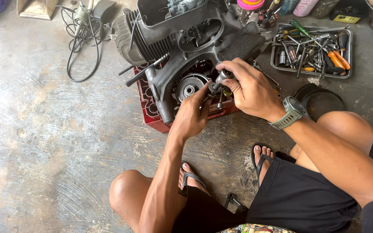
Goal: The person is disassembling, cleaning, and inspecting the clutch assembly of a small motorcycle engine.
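1. Head view: a grey cast-metal engine block (182, 39) rests on a red ribbed plastic crate (148, 103) set on the worn concrete floor (44, 129), far from the seated person.
2. Its long axis runs from near left to far right; the finned cylinder (128, 36) points far left.
3. A round, toothed steel hub (191, 88) sits in the open near face of the block.
4. Right hand (249, 88): fingers wrapped fully around a short dark metal tool (221, 80), whose shaft slopes down and left toward the hub.
5. Left hand (193, 114): fingers partly curled, tips pinching the tool's lower end just right of the hub.
6. A metal tray (349, 56) of screwdrivers and sockets lies far right.
7. A black coiled cable (80, 43) lies far left.
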